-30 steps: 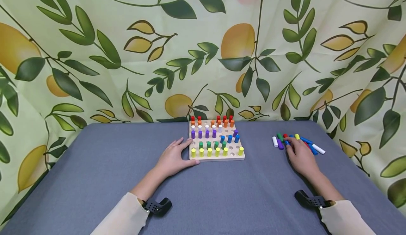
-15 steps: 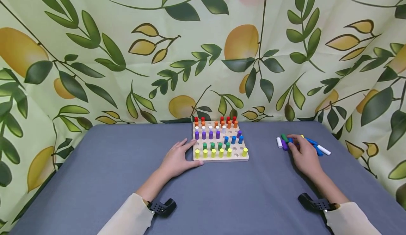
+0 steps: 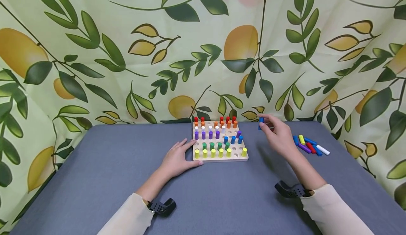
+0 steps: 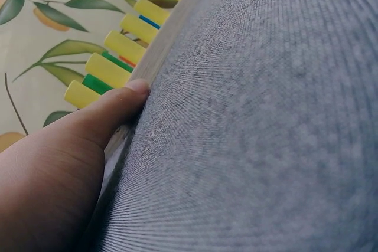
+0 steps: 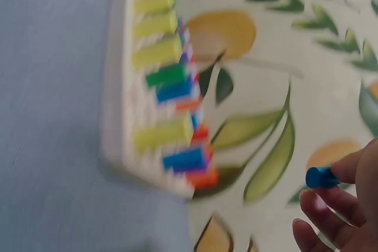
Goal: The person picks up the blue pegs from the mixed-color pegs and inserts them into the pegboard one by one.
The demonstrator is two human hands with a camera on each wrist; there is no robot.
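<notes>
A pale wooden pegboard carries rows of coloured pegs: red, orange, white, purple, blue, green and yellow. My left hand rests at its front left corner, forefinger on the left side and thumb against the front edge. In the left wrist view the thumb lies along that edge, below the yellow pegs. My right hand pinches a blue peg between thumb and fingers, in the air right of the board. The right wrist view shows the peg at the fingertips, the other fingers loosely curled.
Loose pegs lie in a pile at right on the grey cloth, among them a white peg, a red peg and a yellow peg. A leaf-and-fruit patterned curtain hangs behind the table.
My right hand has lifted a blue peg from the pile and carried it leftward and up, toward the board. My left hand stays on the board's corner.
</notes>
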